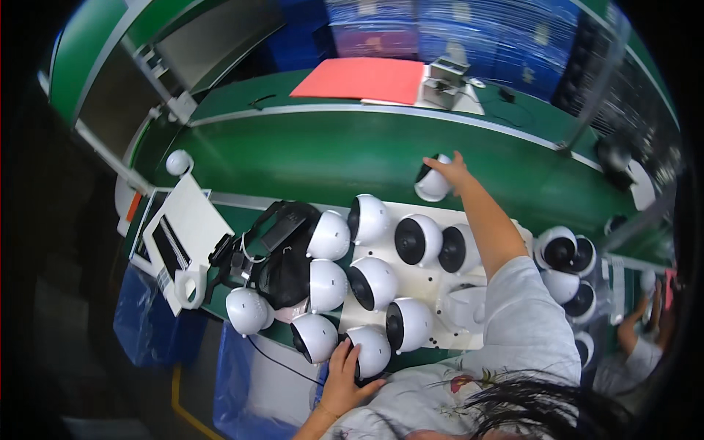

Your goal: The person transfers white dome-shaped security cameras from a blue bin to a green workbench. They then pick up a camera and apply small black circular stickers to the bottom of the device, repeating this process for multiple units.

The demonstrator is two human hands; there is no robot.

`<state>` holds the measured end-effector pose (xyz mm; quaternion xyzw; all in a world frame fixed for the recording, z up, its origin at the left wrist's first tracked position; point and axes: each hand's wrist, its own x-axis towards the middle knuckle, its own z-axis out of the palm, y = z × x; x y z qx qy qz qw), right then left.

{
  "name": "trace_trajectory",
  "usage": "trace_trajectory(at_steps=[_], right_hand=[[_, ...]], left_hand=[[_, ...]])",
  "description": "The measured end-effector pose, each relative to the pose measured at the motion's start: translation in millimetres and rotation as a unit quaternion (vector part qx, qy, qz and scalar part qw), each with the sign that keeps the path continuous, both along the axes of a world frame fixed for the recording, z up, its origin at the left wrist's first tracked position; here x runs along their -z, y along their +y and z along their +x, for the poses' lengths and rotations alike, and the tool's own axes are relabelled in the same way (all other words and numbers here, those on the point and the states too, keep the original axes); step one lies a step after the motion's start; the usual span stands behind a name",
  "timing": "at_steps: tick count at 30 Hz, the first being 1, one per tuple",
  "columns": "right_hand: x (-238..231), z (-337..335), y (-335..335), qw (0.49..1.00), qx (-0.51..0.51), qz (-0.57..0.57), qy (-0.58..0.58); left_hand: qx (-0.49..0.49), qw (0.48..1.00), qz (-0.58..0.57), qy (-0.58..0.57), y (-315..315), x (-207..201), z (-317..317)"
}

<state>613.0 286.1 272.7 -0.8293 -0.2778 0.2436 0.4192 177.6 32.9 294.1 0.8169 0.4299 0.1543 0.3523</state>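
Note:
On the green conveyor surface beyond the bench stands a white round security camera [432, 188] with a black face. My right hand [452, 172] reaches out to it, with fingers spread around its upper right side. Close to my body, my left hand [343, 383] has its fingers and thumb around the near side of another white camera [374, 352]. More of the same cameras stand in loose rows about it, such as one white camera [412, 325] to its right and one white camera [317, 337] to its left. My right sleeve hides part of the group.
A white board [462, 341] lies under several cameras. Left of them are a black bag [282, 275], a white tape ring [191, 287] and a white panel [192, 220]. Further cameras [563, 287] sit at right. A red sheet [359, 79] lies on the far shelf; blue-lined bins [238, 381] stand below.

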Motion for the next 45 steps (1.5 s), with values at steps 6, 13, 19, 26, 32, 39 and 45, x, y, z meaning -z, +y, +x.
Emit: trace_trajectory(at_steps=[6,13,19,26,32,39,45], right_hand=[[2,11,-8,0.998,-0.017,-0.044,0.052],[-114,-13,-75,0.970,-0.016,0.233,-0.063],[-144,-45,-260,0.839,-0.181,0.468,0.208],[-127,-303,-295,0.843,-0.308,0.250,0.362],[-30,-437,-273,0.767,-0.627,-0.003,0.134],[173,-540,-229,0.779,-0.623,-0.068,-0.035],[317,-591,-197,0.722,-0.659,-0.169,-0.122]], left_hand=[[-0.041,0.999,0.033,0.002,12,11,21],[-0.045,0.995,0.073,-0.049,18,31,12],[0.041,0.976,0.048,-0.207,17,-23,-52],[-0.224,0.847,-0.117,-0.467,-20,-10,-187],[-0.575,0.781,0.025,-0.242,-79,66,-322],[-0.648,0.755,-0.051,-0.085,-96,250,-382],[-0.583,0.806,-0.084,-0.061,-59,372,-335]])
